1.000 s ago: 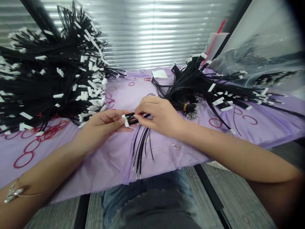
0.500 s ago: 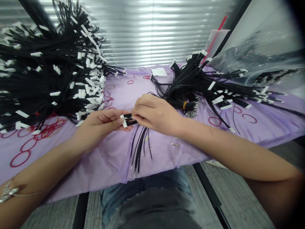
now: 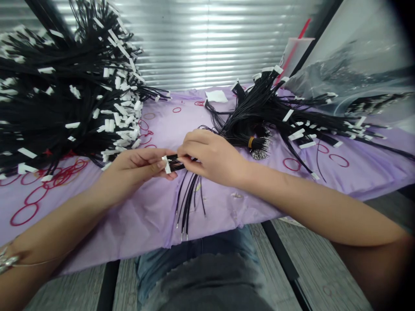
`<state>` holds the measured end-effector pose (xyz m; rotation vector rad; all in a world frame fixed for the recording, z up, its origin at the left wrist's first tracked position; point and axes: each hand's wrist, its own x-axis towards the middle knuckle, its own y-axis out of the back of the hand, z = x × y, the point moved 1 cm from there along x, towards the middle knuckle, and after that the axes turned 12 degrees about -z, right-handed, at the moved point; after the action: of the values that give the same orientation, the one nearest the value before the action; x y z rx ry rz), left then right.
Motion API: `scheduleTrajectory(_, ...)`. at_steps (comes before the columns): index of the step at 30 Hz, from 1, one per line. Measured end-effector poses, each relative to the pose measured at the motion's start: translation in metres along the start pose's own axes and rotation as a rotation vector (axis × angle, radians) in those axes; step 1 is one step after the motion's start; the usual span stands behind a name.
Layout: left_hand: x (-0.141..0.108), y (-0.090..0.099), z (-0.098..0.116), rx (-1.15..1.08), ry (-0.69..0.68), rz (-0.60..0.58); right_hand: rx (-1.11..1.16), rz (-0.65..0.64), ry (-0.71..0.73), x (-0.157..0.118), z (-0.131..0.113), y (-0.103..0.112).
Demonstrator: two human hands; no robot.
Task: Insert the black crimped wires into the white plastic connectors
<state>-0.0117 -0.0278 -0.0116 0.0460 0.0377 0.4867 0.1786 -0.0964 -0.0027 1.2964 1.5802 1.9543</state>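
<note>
At the left, one great pile of black cables with white ends, too many to count, covers much of the purple cloth. Near it lies one tangle of red bands, its number unclear.

Right of these, the person's left hand pinches one white connector between thumb and fingers, above the cloth's near part. The right hand, just beside it, has thumb and fingertips pinched on the connector's black wires, hiding where they run on. About six loose wire ends hang below, towards the near edge.

Beyond the hands lies one white square, near the blinds. Farther right, a second, smaller bunch of cables spreads out, with one yellowish band around some of its wires; three red rings lie near it. Behind stands one translucent cup holding one red straw. At the far right, one clear bag contains dark wires with silvery ends.
</note>
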Motion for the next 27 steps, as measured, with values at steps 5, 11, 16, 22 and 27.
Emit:
scheduleTrajectory(5, 0.0, -0.001, 0.001, -0.051, 0.007, -0.006, -0.008, 0.043, 0.041, -0.001, 0.001, -0.003)
scheduleTrajectory(11, -0.001, -0.001, 0.001, -0.076, -0.049, -0.057, 0.067, 0.045, 0.029, -0.002, 0.0, -0.007)
scheduleTrajectory(16, -0.001, -0.001, 0.002, -0.093, -0.094, -0.07, 0.203, 0.048, -0.009, -0.001, -0.006, -0.006)
scheduleTrajectory(22, -0.002, 0.003, 0.0, -0.018, -0.107, -0.009, 0.321, -0.019, -0.089, 0.001, -0.012, 0.001)
scheduleTrajectory(27, -0.003, 0.006, 0.002, 0.034, -0.101, -0.01, 0.355, -0.036, -0.115, 0.003, -0.011, 0.004)
